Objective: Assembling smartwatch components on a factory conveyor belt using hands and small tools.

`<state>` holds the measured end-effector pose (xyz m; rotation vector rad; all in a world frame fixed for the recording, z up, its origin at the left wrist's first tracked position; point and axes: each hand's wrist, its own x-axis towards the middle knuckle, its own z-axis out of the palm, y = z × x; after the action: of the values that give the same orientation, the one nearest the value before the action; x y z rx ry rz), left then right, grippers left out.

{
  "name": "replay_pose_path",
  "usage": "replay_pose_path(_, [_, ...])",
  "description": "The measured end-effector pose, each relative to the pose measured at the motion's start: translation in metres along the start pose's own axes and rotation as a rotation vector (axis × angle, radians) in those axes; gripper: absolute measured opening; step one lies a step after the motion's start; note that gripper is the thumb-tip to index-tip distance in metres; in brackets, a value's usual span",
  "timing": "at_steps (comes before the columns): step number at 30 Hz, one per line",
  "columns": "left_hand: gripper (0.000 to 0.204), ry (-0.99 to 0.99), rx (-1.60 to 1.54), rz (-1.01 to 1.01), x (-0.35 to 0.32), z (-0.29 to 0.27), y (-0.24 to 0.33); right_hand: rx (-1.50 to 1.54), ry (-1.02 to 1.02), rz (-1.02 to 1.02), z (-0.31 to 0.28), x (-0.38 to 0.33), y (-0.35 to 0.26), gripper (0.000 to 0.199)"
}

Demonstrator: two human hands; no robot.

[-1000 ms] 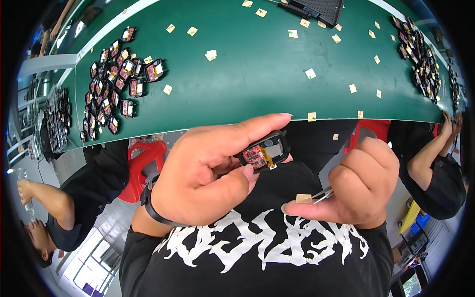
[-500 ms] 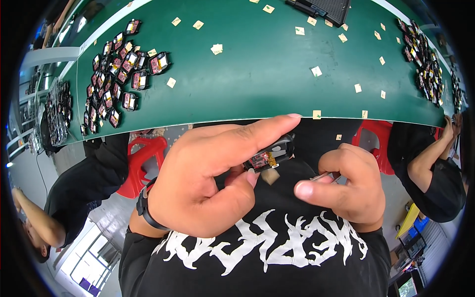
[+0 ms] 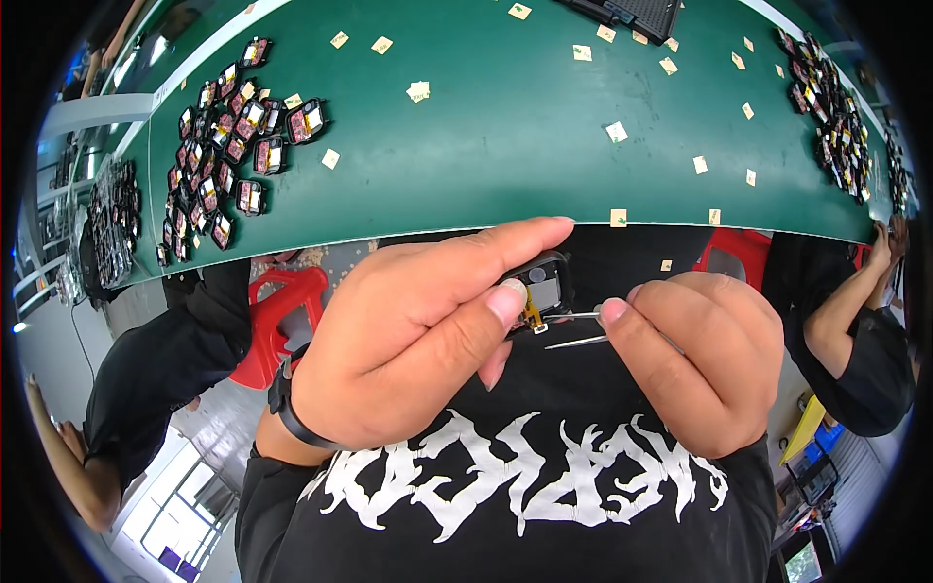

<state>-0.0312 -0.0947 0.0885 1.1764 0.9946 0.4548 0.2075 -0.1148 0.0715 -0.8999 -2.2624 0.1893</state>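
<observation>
My left hand (image 3: 398,345) is closed on a small black electronic device housing (image 3: 556,282), tilted just past the near table edge. Its thumb presses on the inside of the housing, and the index finger stretches along the far side. A yellow flex cable (image 3: 531,313) with a small pale connector at its end shows beside the thumb; my fingers cover much of the circuit board. My right hand (image 3: 705,360) pinches a pair of metal tweezers (image 3: 581,341). The tweezers' tips are parted and point left; the upper one is at or very near the connector, contact unclear.
On the green table (image 3: 466,136) lie many similar open devices (image 3: 228,146) at left and another pile (image 3: 831,126) at right. Small beige paper squares (image 3: 615,131) are scattered about. A black tray (image 3: 646,17) stands at the back. Co-workers sit on both sides, near red stools (image 3: 282,325).
The tweezers have swung into view and moved left to the device. My left thumb has shifted up onto the housing. A beige square below the device is no longer visible.
</observation>
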Motion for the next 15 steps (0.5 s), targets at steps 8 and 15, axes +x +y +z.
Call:
replay_pose_path(8, [0.043,-0.002,0.028,0.023,0.000,0.007,0.000,-0.012,0.078,-0.099,0.012,-0.003,0.002,0.030])
replay_pose_path(15, [0.042,-0.017,-0.043,-0.055,-0.001,0.008,0.001,0.072,0.080,-0.105,0.012,-0.005,0.004,0.032])
